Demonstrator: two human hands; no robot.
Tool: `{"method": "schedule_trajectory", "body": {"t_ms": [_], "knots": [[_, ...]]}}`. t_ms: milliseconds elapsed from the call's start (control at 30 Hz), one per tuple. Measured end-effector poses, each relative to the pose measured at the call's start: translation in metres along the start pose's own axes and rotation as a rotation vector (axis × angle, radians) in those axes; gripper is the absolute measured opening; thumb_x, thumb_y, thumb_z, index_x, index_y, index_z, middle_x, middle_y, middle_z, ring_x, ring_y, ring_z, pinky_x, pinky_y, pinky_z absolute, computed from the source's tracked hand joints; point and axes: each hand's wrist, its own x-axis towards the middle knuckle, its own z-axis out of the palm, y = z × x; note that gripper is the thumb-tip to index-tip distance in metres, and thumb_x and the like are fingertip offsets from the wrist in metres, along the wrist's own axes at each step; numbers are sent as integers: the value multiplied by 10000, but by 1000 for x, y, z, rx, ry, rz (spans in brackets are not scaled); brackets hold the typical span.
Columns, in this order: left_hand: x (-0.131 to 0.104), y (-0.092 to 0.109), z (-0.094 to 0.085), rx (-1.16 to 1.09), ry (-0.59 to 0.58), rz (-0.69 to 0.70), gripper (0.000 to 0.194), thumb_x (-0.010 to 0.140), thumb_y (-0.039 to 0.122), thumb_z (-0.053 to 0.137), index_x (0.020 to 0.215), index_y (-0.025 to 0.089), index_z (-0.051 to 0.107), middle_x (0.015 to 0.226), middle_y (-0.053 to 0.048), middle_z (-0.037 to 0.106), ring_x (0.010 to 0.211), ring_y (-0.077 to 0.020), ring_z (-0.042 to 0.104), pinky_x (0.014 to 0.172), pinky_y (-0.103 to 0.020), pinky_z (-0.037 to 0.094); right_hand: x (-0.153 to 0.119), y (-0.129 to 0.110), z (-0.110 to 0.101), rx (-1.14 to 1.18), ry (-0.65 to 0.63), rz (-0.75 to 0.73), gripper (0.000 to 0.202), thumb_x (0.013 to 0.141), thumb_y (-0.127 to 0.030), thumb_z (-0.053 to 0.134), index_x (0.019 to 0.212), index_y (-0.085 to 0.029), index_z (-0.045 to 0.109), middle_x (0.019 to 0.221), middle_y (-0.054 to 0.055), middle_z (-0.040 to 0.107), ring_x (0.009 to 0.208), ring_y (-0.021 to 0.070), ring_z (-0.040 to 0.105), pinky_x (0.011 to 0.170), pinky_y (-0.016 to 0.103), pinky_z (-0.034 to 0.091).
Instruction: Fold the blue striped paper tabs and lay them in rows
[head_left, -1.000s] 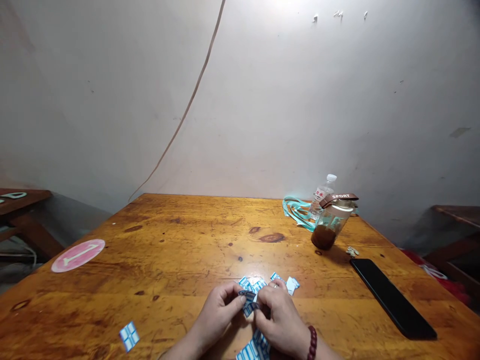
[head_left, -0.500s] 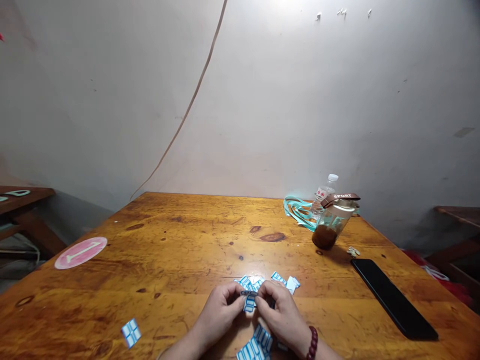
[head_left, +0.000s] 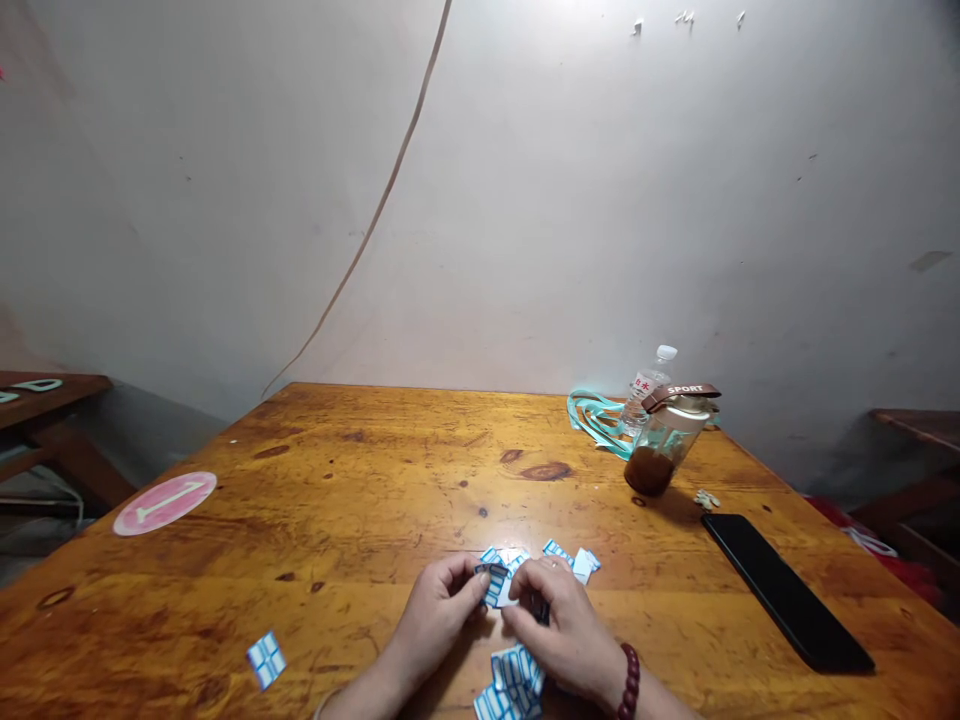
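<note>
Pinching a blue-and-white piece (head_left: pixel 494 587) in left hand (head_left: pixel 439 608); cannot tell for half-curled right hand (head_left: pixel 562 622). Likely calls for light handling next.

Dark red beaded bracelet (head_left: pixel 629 682)

Pinches a card (head_left: pixel 493 582) in the left hand (head_left: pixel 442 605). Holds the right hand (head_left: pixel 559 615) curled just beside it, with beads (head_left: pixel 629 680) around the wrist. Has more cards (head_left: pixel 514 683) near both hands, a lone card (head_left: pixel 267 660) farther left, and a phone (head_left: pixel 786 592), cup (head_left: pixel 666 448), bottle (head_left: pixel 646 392) and ribbon (head_left: pixel 595 424) toward the table's (head_left: pixel 390 510) right side.
</note>
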Motion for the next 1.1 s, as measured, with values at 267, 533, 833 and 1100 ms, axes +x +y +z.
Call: {"method": "schedule_trajectory", "body": {"t_ms": [267,533,833,1100], "knots": [[3,-5,-5,-12,77,9,212,752,317,526,649,133,544,568,21,503,530,-91,448,504,-192,365,-7,-3,-4,-111,-339,-44,124,603,-189,658,691,-196,571,746,-18,575,750,146,482,809,330,265],[4,-9,-6,18,53,19,208,763,310,520,672,127,555,576,19,505,537,-89,445,509,-191,364,5,14,0,221,-45,17,243,843,-216,363,933,-213,588,813,22,598,768,139,528,712,250,383],[-5,8,-2,157,-27,196,128,750,215,525,701,163,631,872,-62,617,828,-172,545,742,-251,409,1,9,0,158,47,45,139,834,-192,363,783,-179,492,654,-13,522,590,107,470,557,198,353],[-11,17,7,297,-123,267,188,756,171,487,732,201,671,756,-51,634,718,-167,557,673,-236,404,1,4,0,158,-10,14,109,752,-117,440,715,-166,530,655,-16,547,599,101,473,549,183,337]]}}
